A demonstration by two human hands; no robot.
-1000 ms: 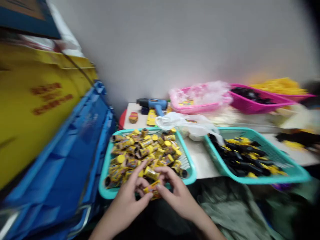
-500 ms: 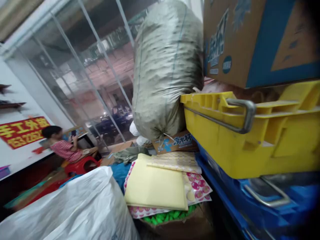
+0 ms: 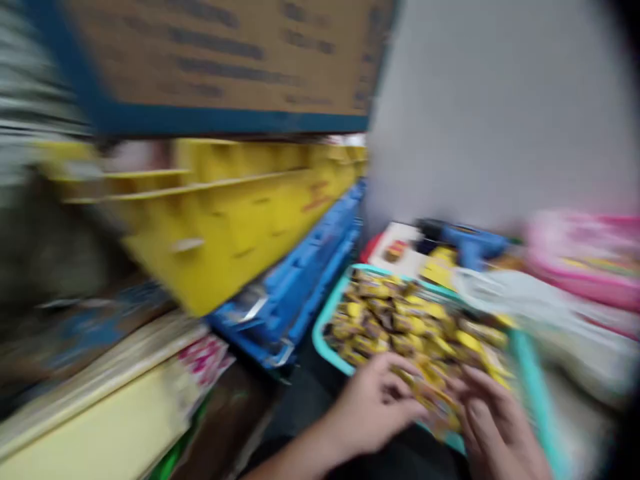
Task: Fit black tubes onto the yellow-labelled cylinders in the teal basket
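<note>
A teal plastic tray (image 3: pixel 327 347) holds many small yellow-and-brown pieces (image 3: pixel 400 313), too blurred to name. Over its near side is my left hand (image 3: pixel 367 403), thumb and fingers curled toward each other. My right hand (image 3: pixel 500 423) is bent in at the tray's near right, its fingertips close to the left ones. Between the fingertips of both hands is a yellow-orange piece (image 3: pixel 440 407), seemingly pinched from either side. Motion blur hides its exact shape.
Left of the tray, a yellow crate (image 3: pixel 240 233) sits on blue crates (image 3: pixel 295 287), with a cardboard box (image 3: pixel 225 60) above. Behind the tray lies a blue tool shaped like a glue gun (image 3: pixel 470 243). To the right are a clear plastic bag (image 3: pixel 545 307) and a pink basket (image 3: pixel 585 273).
My view has swung right, from the window, sacks and seated person to the wall and teal tray. Both my hands have come into view over the tray.
</note>
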